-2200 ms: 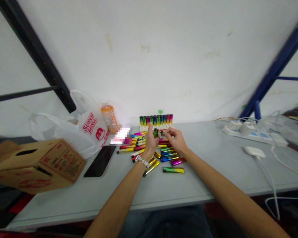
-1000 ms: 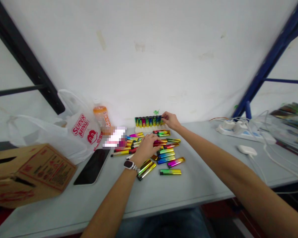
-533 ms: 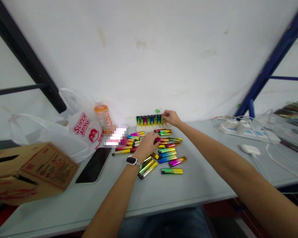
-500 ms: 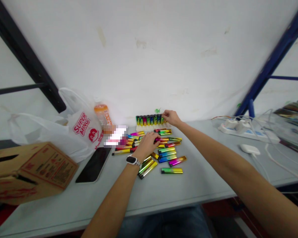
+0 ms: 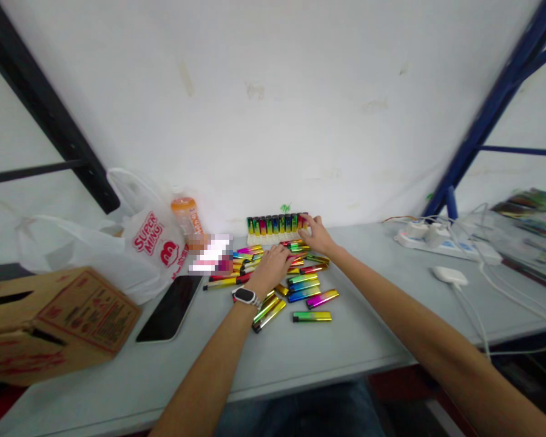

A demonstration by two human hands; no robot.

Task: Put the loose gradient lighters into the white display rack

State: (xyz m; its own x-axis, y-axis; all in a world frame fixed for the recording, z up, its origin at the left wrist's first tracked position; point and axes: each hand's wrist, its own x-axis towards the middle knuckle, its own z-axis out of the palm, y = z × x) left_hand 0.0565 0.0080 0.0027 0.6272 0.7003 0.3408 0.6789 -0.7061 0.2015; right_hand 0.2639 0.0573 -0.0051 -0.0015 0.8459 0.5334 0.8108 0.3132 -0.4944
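Note:
Several shiny lighters [image 5: 275,225] stand upright in a row in a white rack [image 5: 259,240] against the wall. At the right end of that row is my right hand [image 5: 317,234], index finger and thumb apart, fingertips against the last lighter [image 5: 302,221]. My left hand [image 5: 273,267], with a watch on its wrist, rests over a loose pile of lighters. Its fingers curl round a red lighter [image 5: 296,260], partly hidden by them. Nearer me lie more loose ones, among them a magenta lighter [image 5: 323,298] and a green and yellow lighter [image 5: 312,316].
On the left are a phone [image 5: 168,309], a cardboard box [image 5: 73,321], a white plastic bag [image 5: 141,267] and an orange drink bottle [image 5: 186,213]. A power strip [image 5: 450,247] and a white charger [image 5: 450,276] with cables lie on the right.
My right hand has loosened its pinch and shifted slightly down, so more of the row's right end shows. My left hand stays over the pile. The view has turned slightly right.

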